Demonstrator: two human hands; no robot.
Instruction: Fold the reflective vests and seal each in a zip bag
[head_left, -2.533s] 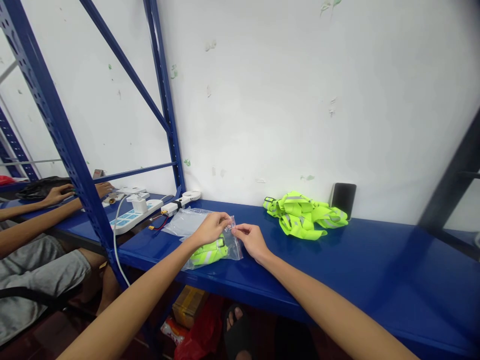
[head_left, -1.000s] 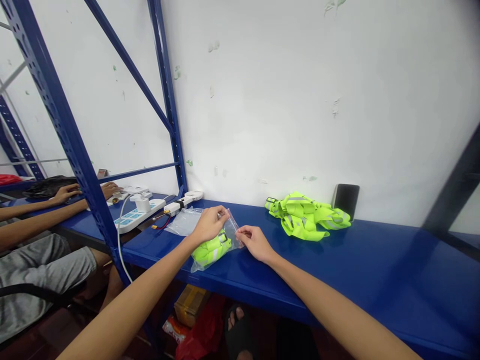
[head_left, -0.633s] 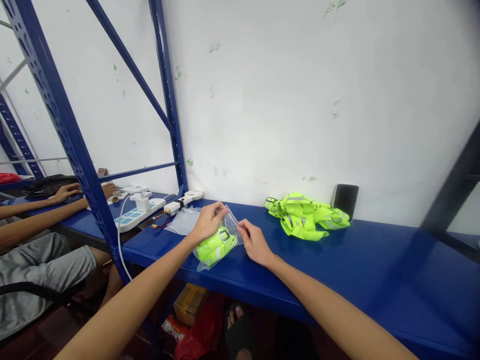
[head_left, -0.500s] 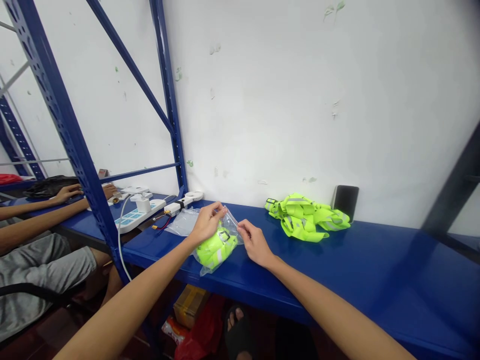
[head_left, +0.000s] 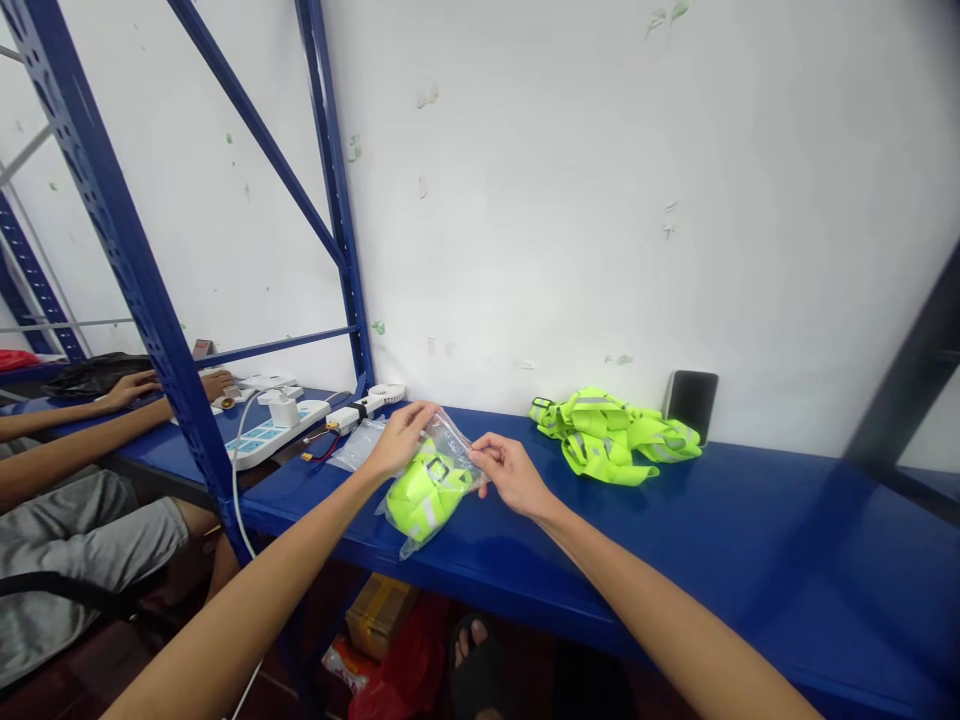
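Note:
My left hand (head_left: 405, 438) pinches the top left corner of a clear zip bag (head_left: 455, 440). At the bag's other top corner, my right hand (head_left: 511, 472) is closed on the zip edge. Inside the bag lies a folded neon-yellow reflective strap (head_left: 427, 495) with grey bands and a dark buckle. The bag's lower end hangs near the front edge of the blue shelf. Further right, a loose heap of the same neon-yellow reflective straps (head_left: 607, 437) rests against the wall side.
A dark phone (head_left: 690, 402) leans on the wall behind the heap. Left of the bag are flat clear bags (head_left: 356, 447), a small white fan (head_left: 386, 393) and a power strip (head_left: 277, 432). A blue upright post (head_left: 161, 330) stands at left; beyond it a co-worker's arms (head_left: 97, 430) reach over the shelf.
The bag's top edge is now stretched flat between my hands and tilted to face me more. My left hand has shifted slightly left; the strap in the bag shows more fully.

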